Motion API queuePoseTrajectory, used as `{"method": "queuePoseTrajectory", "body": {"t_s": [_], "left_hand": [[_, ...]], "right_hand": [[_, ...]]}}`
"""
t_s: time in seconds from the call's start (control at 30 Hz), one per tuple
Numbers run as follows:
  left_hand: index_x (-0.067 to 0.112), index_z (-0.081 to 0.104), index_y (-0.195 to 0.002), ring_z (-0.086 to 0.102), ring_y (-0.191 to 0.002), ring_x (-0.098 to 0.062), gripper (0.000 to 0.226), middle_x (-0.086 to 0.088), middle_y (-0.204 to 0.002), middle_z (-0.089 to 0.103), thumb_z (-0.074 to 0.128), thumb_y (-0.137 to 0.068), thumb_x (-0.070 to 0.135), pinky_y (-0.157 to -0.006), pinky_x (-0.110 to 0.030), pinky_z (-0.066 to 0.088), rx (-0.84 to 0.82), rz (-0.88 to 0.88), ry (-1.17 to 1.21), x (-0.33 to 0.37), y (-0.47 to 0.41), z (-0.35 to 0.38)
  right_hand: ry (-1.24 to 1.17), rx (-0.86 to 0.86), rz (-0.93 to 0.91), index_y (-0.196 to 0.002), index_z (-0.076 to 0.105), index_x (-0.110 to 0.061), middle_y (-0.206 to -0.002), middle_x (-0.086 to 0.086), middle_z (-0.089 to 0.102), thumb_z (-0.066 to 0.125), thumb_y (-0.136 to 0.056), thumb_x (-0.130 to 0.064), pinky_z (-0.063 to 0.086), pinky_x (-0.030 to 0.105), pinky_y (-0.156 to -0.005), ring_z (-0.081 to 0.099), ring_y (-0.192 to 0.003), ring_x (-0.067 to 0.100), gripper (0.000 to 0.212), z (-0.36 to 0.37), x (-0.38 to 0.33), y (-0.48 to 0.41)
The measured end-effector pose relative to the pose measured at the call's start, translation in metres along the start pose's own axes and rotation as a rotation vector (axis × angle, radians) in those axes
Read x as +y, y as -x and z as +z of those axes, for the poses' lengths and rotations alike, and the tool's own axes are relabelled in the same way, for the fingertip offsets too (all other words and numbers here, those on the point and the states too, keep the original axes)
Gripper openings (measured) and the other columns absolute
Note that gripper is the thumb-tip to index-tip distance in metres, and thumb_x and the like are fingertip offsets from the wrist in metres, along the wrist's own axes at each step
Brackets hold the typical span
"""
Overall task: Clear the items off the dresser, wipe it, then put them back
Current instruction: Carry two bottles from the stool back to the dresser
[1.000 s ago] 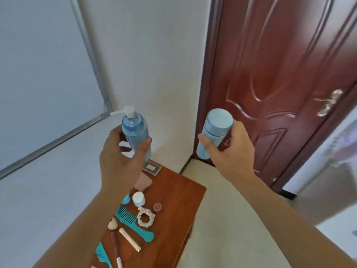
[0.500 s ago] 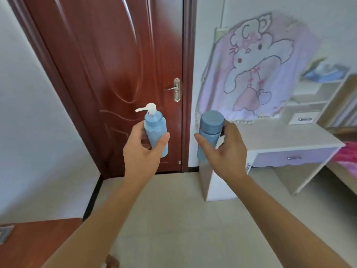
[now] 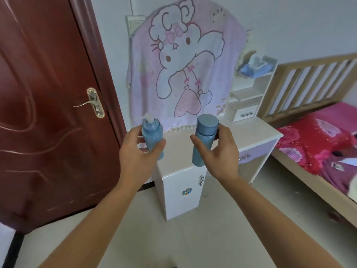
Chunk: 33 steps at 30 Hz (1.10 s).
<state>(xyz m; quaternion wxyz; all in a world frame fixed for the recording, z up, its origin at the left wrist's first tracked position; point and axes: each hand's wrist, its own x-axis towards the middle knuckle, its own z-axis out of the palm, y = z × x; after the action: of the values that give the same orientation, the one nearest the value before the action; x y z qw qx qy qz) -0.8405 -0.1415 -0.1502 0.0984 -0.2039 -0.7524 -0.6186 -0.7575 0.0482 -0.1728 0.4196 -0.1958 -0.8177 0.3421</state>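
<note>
Left hand [image 3: 138, 154] wrapped around the blue pump bottle [image 3: 152, 138], thumb on its right side, fingers on the left; bottle upright, white pump head on top, nozzle pointing to 9 o'clock. Right hand [image 3: 220, 153] clasps the blue capped bottle [image 3: 204, 138], thumb across the front at lower left, fingers behind on the right; bottle nearly upright, cap end tipped slightly to 1 o'clock. Both bottles held in the air side by side, apart from each other, pump bottle at 9 o'clock of the capped one. Both forearms run in from the bottom edge.

Just behind and below the hands: white dresser [image 3: 181, 188], bare cream top, decorated knobs on the front, lilac drawer [image 3: 257, 151] at 3 o'clock of the right hand. A pink cartoon-rabbit cloth [image 3: 185, 64] hangs over the back of the dresser at 12 o'clock. Small white shelf unit [image 3: 249, 97] at 1 o'clock, blue tissue pack [image 3: 255, 67] on top. Dark red door [image 3: 44, 105] at 9 o'clock, metal handle [image 3: 90, 103]. Wooden bed [image 3: 316, 136] with red-pink bedding at 3 o'clock. Pale tiled floor [image 3: 173, 238].
</note>
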Motion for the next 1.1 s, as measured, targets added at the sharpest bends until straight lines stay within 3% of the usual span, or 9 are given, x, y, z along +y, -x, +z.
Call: {"method": "queuePoseTrajectory", "body": {"t_s": [0.1,0.2,0.4,0.5,0.6,0.83,1.03,1.1], "left_hand": [[0.026,0.059,-0.112,0.060,-0.093,0.002,0.042,0.008,-0.109,0.061,0.081,-0.076,0.025,-0.066,-0.011,0.049,-0.089,-0.027,0.067,-0.012,-0.060,0.056],[0.036,0.056,-0.100,0.057,-0.090,0.007,0.038,0.023,-0.098,0.060,0.082,-0.073,0.029,-0.063,-0.004,0.043,-0.185,-0.007,0.082,-0.013,-0.111,0.114],[0.037,0.052,-0.100,0.058,-0.089,0.004,0.046,0.032,-0.096,0.059,0.085,-0.069,0.033,-0.071,-0.010,0.044,-0.327,0.044,0.092,-0.016,-0.181,0.228],[0.038,0.051,-0.100,0.058,-0.089,0.002,0.046,0.030,-0.096,0.059,0.085,-0.069,0.033,-0.074,-0.016,0.044,-0.354,0.047,0.082,-0.028,-0.205,0.284],[0.040,0.051,-0.099,0.059,-0.091,0.000,0.046,0.028,-0.096,0.060,0.085,-0.069,0.034,-0.076,-0.021,0.047,-0.348,0.051,0.041,-0.047,-0.230,0.342],[0.037,0.050,-0.105,0.058,-0.089,0.001,0.050,0.024,-0.095,0.061,0.085,-0.069,0.038,-0.075,-0.022,0.049,-0.217,-0.051,-0.106,-0.093,-0.295,0.468],[0.039,0.049,-0.105,0.057,-0.089,0.004,0.052,0.025,-0.094,0.059,0.085,-0.068,0.039,-0.069,-0.021,0.049,-0.076,-0.154,-0.206,-0.134,-0.336,0.536],[0.037,0.049,-0.105,0.058,-0.088,0.003,0.052,0.023,-0.094,0.060,0.085,-0.067,0.040,-0.068,-0.020,0.049,-0.050,-0.193,-0.241,-0.153,-0.343,0.552]], "right_hand": [[0.084,0.017,0.031,-0.119,0.048,-0.033,-0.100,-0.022,0.052,0.066,-0.076,-0.069,0.043,0.025,-0.074,0.051,-0.092,0.000,0.059,0.004,0.031,-0.053],[0.155,0.051,0.051,-0.118,0.045,-0.036,-0.099,-0.022,0.052,0.065,-0.075,-0.071,0.042,0.023,-0.071,0.050,-0.089,0.000,0.058,-0.006,0.061,-0.105],[0.228,0.129,0.114,-0.118,0.046,-0.036,-0.101,-0.019,0.055,0.063,-0.075,-0.073,0.033,0.008,-0.068,0.048,-0.088,-0.003,0.060,-0.029,0.136,-0.186],[0.212,0.150,0.157,-0.119,0.047,-0.032,-0.103,-0.017,0.056,0.064,-0.075,-0.071,0.034,0.009,-0.069,0.049,-0.089,-0.001,0.061,-0.029,0.185,-0.222],[0.194,0.138,0.194,-0.121,0.048,-0.031,-0.105,-0.017,0.056,0.064,-0.076,-0.071,0.040,0.018,-0.072,0.051,-0.089,0.001,0.062,-0.018,0.240,-0.264],[0.125,-0.118,0.192,-0.123,0.051,-0.029,-0.109,-0.015,0.061,0.069,-0.075,-0.064,0.049,0.028,-0.079,0.056,-0.094,0.005,0.062,0.028,0.371,-0.380],[-0.008,-0.352,0.213,-0.124,0.049,-0.033,-0.109,-0.019,0.056,0.074,-0.075,-0.056,0.037,0.008,-0.078,0.053,-0.098,0.002,0.060,0.077,0.449,-0.462],[-0.038,-0.422,0.249,-0.126,0.048,-0.032,-0.115,-0.017,0.057,0.076,-0.076,-0.052,0.043,0.011,-0.082,0.053,-0.102,0.002,0.061,0.095,0.471,-0.471]]}}
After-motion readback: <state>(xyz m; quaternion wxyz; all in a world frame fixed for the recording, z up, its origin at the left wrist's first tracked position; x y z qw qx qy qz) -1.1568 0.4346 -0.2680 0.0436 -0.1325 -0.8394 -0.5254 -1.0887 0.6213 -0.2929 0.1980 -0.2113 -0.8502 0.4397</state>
